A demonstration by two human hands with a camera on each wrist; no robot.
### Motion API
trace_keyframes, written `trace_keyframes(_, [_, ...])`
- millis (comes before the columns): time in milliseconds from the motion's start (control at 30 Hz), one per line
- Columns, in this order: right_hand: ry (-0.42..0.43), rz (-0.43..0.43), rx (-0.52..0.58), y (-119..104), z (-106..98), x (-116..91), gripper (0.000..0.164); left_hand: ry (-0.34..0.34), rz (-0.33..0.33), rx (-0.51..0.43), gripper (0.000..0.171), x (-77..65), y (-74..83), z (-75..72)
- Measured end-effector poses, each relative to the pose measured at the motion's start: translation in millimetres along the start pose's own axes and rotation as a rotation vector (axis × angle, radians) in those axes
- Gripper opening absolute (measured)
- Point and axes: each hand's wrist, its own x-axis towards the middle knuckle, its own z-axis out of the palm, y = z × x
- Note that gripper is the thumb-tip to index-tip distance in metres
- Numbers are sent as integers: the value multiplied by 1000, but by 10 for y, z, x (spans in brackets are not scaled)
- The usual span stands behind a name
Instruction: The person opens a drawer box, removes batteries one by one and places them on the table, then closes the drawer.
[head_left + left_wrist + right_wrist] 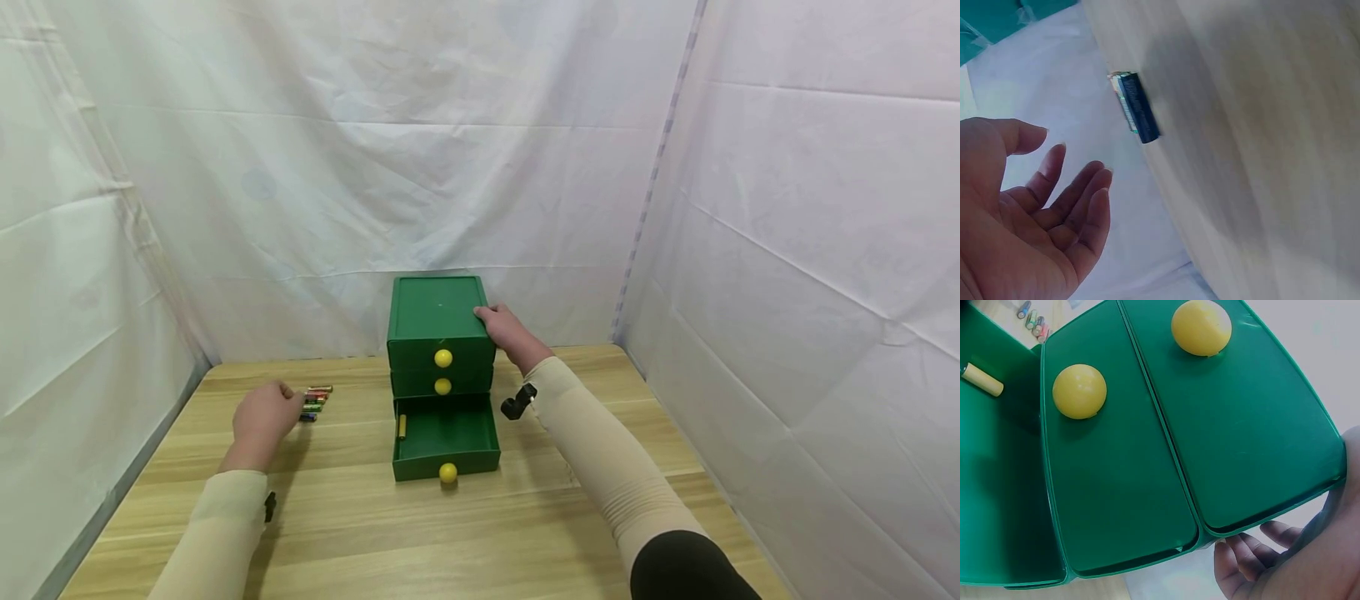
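My left hand (266,412) hovers beside several small batteries (318,398) on the table. In the left wrist view its thumb and fingers are apart with nothing between them, and a dark blue battery (1140,109) lies a short way off. A green drawer cabinet (439,308) with yellow knobs stands mid-table. My right hand (512,329) grips its upper right edge, thumb over the top and fingers along the side. The bottom drawer (450,462) is pulled out, and a yellow battery (402,427) lies by its left wall. The two upper drawers are closed.
A wooden table (337,533) carries everything. White sheeting (465,167) hangs behind it and along both sides. Black camera mounts (517,403) sit on both wrists, the right one close beside the cabinet.
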Motion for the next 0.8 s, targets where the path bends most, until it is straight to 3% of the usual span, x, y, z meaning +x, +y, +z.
trace_keyframes(333, [-4,-9,1,-3,-2,-7,74,41,101,1,30,-10,277,-113])
trace_keyframes(567, [-6,-10,2,-2,-7,-11,74,27,284,14,23,7,427,-102])
trace_keyframes(800, [-4,-10,-1,-7,1,-9,73,-29,434,18,15,-33,610,-74])
